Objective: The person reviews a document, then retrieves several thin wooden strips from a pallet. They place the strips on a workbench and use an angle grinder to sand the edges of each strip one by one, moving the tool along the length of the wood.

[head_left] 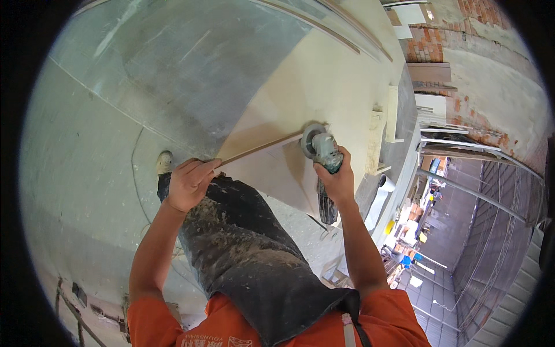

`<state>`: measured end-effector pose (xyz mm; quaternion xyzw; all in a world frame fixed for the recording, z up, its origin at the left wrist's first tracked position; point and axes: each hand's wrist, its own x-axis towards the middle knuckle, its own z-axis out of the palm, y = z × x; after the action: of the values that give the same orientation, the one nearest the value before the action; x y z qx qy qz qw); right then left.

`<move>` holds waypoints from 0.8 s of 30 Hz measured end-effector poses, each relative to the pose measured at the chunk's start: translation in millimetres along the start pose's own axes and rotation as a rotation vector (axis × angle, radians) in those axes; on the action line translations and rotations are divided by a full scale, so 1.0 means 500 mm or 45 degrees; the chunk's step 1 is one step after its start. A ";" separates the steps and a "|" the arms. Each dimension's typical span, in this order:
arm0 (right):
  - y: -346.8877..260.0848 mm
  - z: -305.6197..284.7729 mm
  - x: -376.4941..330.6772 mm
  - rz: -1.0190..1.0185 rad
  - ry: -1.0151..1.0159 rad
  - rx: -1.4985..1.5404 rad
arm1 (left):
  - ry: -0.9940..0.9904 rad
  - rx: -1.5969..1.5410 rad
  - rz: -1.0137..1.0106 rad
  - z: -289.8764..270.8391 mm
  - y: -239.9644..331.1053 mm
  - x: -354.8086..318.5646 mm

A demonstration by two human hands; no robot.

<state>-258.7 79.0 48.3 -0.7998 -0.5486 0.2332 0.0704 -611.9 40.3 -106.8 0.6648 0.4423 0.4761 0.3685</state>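
My right hand [338, 178] is wrapped round the body of an angle grinder [327, 155] with a dark green and black casing. Its round grey disc [312, 140] sits at the far end of a pale board's narrow edge; whether it touches is hard to tell. The board [277, 173] stands tilted in front of my legs, its long edge running from lower left to upper right. At the near left corner, my left hand [193, 184] grips that board with closed fingers. Below the right hand, the grinder's black rear end [327, 205] hangs down.
A large pale sheet [324, 75] lies beyond the board, beside grey floor. Long thin strips [306, 22] rest at the far side. Narrow pale pieces [377, 136] lie at the right. A thin cable [134, 156] curves over the floor by my shoe [165, 162]. A brick wall stands far right.
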 end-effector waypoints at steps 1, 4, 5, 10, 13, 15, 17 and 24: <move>0.019 -0.002 0.010 -0.010 0.016 0.013 | 0.014 0.001 0.002 0.002 -0.002 -0.003; 0.063 -0.012 0.042 0.036 0.065 0.070 | -0.013 -0.009 -0.027 0.001 -0.006 -0.010; 0.074 -0.016 0.051 0.034 0.092 0.083 | -0.004 -0.025 -0.030 0.003 -0.006 -0.009; 0.139 -0.033 0.105 0.041 0.221 0.168 | 0.015 -0.054 -0.037 -0.001 0.003 -0.006; 0.192 -0.048 0.135 0.066 0.282 0.241 | 0.048 -0.018 -0.025 0.001 0.000 -0.012; 0.224 -0.037 0.113 0.022 0.343 0.503 | -0.004 -0.045 -0.118 0.001 0.001 -0.010; 0.152 -0.013 0.050 -0.013 0.303 0.626 | 0.010 -0.044 -0.198 0.005 0.011 -0.019; -0.123 0.023 -0.136 -0.343 -0.299 -0.031 | 0.179 -0.157 -0.333 0.035 0.037 -0.022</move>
<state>-335.4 39.4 80.9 -0.6873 -0.6579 0.3067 0.0269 -592.7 22.6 -98.1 0.5426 0.5197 0.4955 0.4358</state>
